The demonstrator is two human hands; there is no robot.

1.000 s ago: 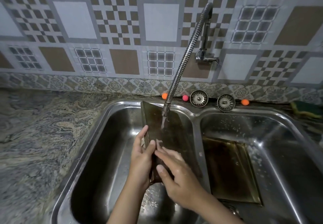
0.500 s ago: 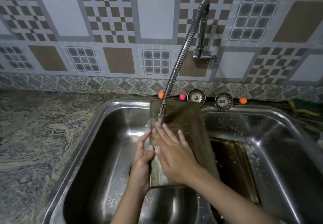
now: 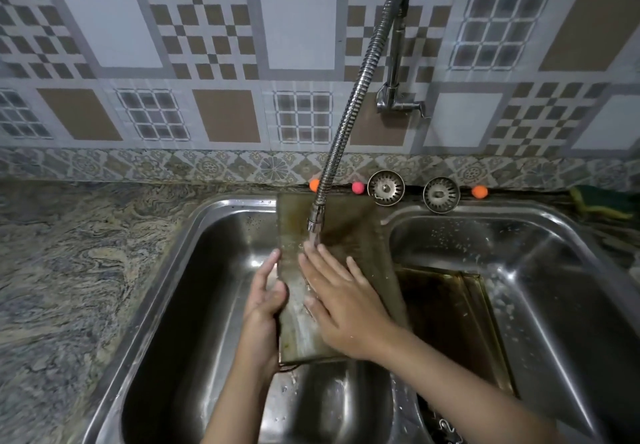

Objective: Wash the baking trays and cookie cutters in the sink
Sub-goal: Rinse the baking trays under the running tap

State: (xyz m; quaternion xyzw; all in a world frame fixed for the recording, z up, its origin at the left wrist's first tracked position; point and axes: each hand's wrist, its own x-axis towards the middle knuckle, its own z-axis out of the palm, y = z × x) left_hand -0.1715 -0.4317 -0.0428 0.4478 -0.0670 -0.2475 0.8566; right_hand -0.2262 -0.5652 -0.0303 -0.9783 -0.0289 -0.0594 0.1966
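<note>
A dull brown baking tray (image 3: 349, 232) is held flat-side up over the left sink basin (image 3: 194, 305), under the running flexible tap (image 3: 313, 222). My left hand (image 3: 265, 301) grips the tray's left edge, thumb on top. My right hand (image 3: 341, 298) lies flat on the tray's wet surface with fingers spread, fingertips just below the water stream. A second, darker tray (image 3: 450, 322) lies in the right basin (image 3: 554, 288). No cookie cutters are visible.
Two metal drain strainers (image 3: 385, 187) (image 3: 441, 194) and small orange and pink balls (image 3: 479, 191) sit on the ledge behind the sink. A green and yellow sponge (image 3: 602, 203) lies at the far right. Marbled stone counter (image 3: 69, 270) stretches to the left.
The tray has turned from edge-on to flat under the tap. My right hand has slid up the tray and now lies spread flat on it; my left hand keeps its grip.
</note>
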